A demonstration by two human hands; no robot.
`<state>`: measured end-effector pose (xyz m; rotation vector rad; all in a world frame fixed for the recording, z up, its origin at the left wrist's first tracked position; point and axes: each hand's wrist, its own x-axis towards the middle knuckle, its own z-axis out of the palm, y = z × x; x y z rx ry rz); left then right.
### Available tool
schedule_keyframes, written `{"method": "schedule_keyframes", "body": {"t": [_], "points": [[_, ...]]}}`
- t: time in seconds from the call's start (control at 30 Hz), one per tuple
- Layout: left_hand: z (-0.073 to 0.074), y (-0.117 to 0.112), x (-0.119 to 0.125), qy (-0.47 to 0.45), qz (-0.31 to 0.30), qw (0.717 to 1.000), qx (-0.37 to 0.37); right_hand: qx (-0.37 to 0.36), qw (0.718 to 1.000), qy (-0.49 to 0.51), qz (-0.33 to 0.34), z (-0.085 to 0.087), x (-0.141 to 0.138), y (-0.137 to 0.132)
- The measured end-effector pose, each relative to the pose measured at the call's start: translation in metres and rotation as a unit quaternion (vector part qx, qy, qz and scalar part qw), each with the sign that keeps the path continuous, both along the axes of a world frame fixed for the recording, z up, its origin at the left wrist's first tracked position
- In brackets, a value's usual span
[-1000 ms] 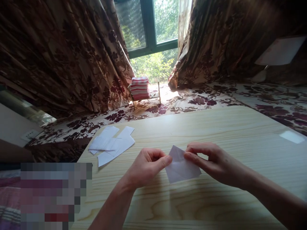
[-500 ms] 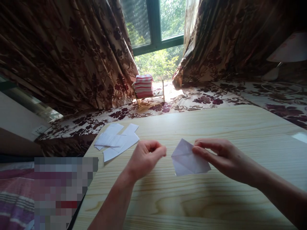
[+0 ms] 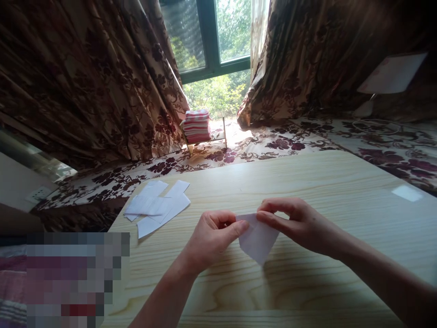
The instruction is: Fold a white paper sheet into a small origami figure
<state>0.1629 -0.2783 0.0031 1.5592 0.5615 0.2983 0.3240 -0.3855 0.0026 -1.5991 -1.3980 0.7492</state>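
Observation:
A small folded sheet of white paper (image 3: pixel 260 240) is held above the wooden table (image 3: pixel 205 284), one corner pointing down toward me. My left hand (image 3: pixel 215 239) pinches its upper left edge between thumb and fingers. At its upper right edge, my right hand (image 3: pixel 295 223) grips it the same way, thumb and forefinger together. Creases on the sheet are too faint to make out clearly.
Several loose white paper pieces (image 3: pixel 160 205) overlap at the table's far left. Behind the table, a small stand (image 3: pixel 224 132) carries folded red-and-white striped cloths (image 3: pixel 197 125) before the window. A lamp (image 3: pixel 392 73) stands at the back right.
My left hand has come to the paper and taken hold of its edge. The paper has turned, so a corner that pointed away is gone and one points toward me. The view has shifted slightly right.

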Motion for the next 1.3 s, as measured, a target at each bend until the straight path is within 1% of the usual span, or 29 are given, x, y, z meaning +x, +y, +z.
{"method": "schedule_keyframes", "body": {"t": [0.07, 0.1, 0.2, 0.27, 0.3, 0.37, 0.43, 0.47, 0.53, 0.57, 0.6, 0.63, 0.67, 0.73, 0.8, 0.87, 0.93, 0.97, 1.03, 1.17, 1.23, 1.3], "points": [[0.0, 0.0, 0.001, 0.008, -0.008, 1.0, -0.027, 0.009, 1.0, 0.013, -0.022, 0.0, 0.003, 0.0], [0.001, 0.0, 0.002, 0.008, 0.001, 0.999, -0.031, 0.008, 0.999, 0.027, -0.027, 0.0, 0.005, 0.0], [0.001, 0.002, 0.002, -0.014, 0.071, 0.997, -0.026, -0.014, 0.996, 0.087, -0.017, -0.003, 0.011, 0.0], [0.0, 0.003, 0.002, -0.036, 0.105, 0.992, -0.059, -0.029, 0.993, 0.114, -0.019, -0.004, 0.012, 0.001], [0.0, 0.002, 0.002, -0.044, 0.104, 0.99, -0.088, -0.031, 0.991, 0.124, -0.024, -0.005, 0.011, 0.001], [-0.001, 0.001, 0.003, -0.052, 0.085, 0.984, -0.145, -0.032, 0.989, 0.138, -0.03, -0.006, 0.009, 0.003], [-0.003, -0.001, 0.003, -0.052, 0.077, 0.979, -0.181, -0.023, 0.99, 0.134, -0.036, -0.008, 0.007, 0.004], [-0.003, -0.001, 0.004, -0.054, 0.086, 0.976, -0.191, -0.003, 0.991, 0.121, -0.051, -0.009, 0.007, 0.005], [-0.004, 0.0, 0.003, -0.059, 0.12, 0.968, -0.212, 0.076, 0.991, 0.053, -0.1, -0.013, 0.009, 0.004], [-0.004, 0.002, 0.003, -0.063, 0.138, 0.962, -0.228, 0.129, 0.984, -0.009, -0.125, -0.015, 0.011, 0.004], [-0.004, 0.004, 0.002, -0.068, 0.153, 0.954, -0.248, 0.177, 0.971, -0.089, -0.136, -0.017, 0.013, 0.003], [-0.004, 0.006, 0.001, -0.073, 0.164, 0.946, -0.27, 0.212, 0.952, -0.177, -0.132, -0.019, 0.015, 0.003], [-0.003, 0.007, 0.001, -0.077, 0.169, 0.938, -0.293, 0.233, 0.931, -0.257, -0.117, -0.021, 0.016, 0.003], [-0.001, 0.009, 0.0, -0.082, 0.163, 0.926, -0.33, 0.258, 0.89, -0.368, -0.081, -0.023, 0.015, 0.003], [0.0, 0.009, -0.001, -0.083, 0.146, 0.923, -0.346, 0.283, 0.858, -0.425, -0.055, -0.022, 0.011, 0.004], [0.001, 0.008, -0.001, -0.081, 0.135, 0.927, -0.341, 0.318, 0.829, -0.458, -0.031, -0.02, 0.007, 0.004], [0.001, 0.006, -0.002, -0.082, 0.127, 0.932, -0.329, 0.346, 0.808, -0.477, 0.001, -0.016, 0.003, 0.002], [0.001, 0.006, -0.002, -0.082, 0.123, 0.935, -0.323, 0.353, 0.803, -0.481, 0.017, -0.015, 0.002, 0.001], [0.001, 0.005, -0.003, -0.082, 0.117, 0.939, -0.313, 0.358, 0.802, -0.477, 0.035, -0.013, 0.0, -0.002], [0.0, 0.005, -0.003, -0.077, 0.115, 0.948, -0.286, 0.357, 0.815, -0.454, 0.043, -0.011, -0.003, -0.002], [-0.001, 0.005, -0.003, -0.076, 0.11, 0.952, -0.276, 0.347, 0.829, -0.436, 0.044, -0.011, -0.004, 0.0], [-0.002, 0.004, -0.002, -0.078, 0.098, 0.955, -0.269, 0.337, 0.85, -0.403, 0.032, -0.01, -0.006, 0.001]]}}
